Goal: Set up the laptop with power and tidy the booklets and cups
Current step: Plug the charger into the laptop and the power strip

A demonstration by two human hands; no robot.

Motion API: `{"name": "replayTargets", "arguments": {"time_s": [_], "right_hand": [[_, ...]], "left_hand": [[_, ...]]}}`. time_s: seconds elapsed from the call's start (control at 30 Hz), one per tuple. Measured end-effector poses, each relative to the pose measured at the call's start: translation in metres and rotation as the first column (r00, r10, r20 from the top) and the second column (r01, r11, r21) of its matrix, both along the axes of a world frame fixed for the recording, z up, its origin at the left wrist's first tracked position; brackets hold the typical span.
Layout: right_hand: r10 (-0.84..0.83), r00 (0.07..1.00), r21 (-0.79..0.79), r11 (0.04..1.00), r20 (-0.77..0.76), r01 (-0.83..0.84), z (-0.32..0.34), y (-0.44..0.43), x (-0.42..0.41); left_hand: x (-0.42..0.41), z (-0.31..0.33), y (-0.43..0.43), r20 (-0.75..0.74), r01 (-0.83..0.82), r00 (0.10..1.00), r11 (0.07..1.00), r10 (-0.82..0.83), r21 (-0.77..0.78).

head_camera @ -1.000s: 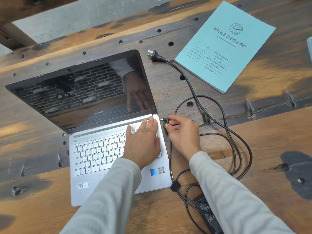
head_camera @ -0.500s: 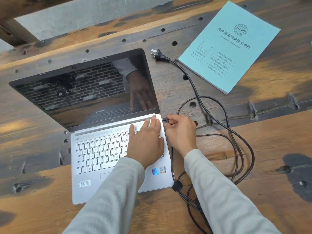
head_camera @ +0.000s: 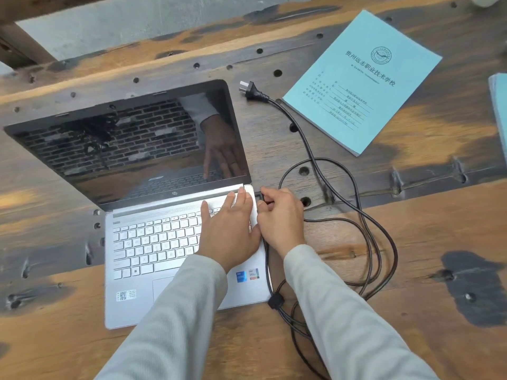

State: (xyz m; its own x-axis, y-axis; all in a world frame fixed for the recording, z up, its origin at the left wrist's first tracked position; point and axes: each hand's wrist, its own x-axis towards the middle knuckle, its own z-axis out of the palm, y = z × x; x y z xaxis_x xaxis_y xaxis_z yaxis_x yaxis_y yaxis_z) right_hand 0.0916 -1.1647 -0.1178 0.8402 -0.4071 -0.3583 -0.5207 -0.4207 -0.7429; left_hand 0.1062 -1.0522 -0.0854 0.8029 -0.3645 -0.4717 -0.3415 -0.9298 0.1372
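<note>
An open silver laptop with a dark screen sits on the wooden table. My left hand lies flat on the right side of its keyboard, fingers straight. My right hand pinches the black charger connector at the laptop's right edge near the hinge. The black cable loops across the table to the right, and its wall plug lies loose beyond the screen. A light blue booklet lies flat at the far right.
More light blue booklets show at the right edge of the view. A white object peeks in at the top right corner. The table has holes and a seam between planks. A grey wall runs behind it.
My right hand has moved a little toward the laptop's right edge with the connector. The left hand stays flat on the keyboard. The view has shifted slightly.
</note>
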Motion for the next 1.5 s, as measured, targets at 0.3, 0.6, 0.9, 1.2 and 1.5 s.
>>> {"name": "replayTargets", "arguments": {"time_s": [0.3,0.6,0.9,1.2,1.5], "right_hand": [[0.145,0.989,-0.125,0.982,0.043,-0.138,0.014,-0.060,0.015],[0.070,0.997,-0.231,0.970,-0.028,-0.074,0.008,-0.113,0.026],[-0.198,0.976,0.294,0.942,0.095,0.163,0.054,-0.110,0.023],[-0.344,0.897,0.604,0.788,0.278,0.116,0.163,-0.125,0.014],[-0.384,0.786,0.461,0.876,0.484,0.144,0.275,-0.146,-0.056]], "left_hand": [[0.001,0.008,-0.036,0.010,-0.174,0.984,0.980,0.176,-0.102],[0.031,0.019,-0.108,-0.425,-0.668,0.740,0.497,0.522,-0.554],[0.029,0.062,-0.138,-0.891,-0.934,0.334,-0.023,0.308,-0.358],[0.034,0.177,-0.148,-0.865,-0.875,0.459,-0.065,0.204,-0.479],[-0.014,0.290,-0.156,-0.735,-0.738,0.672,-0.006,0.090,-0.675]]}}
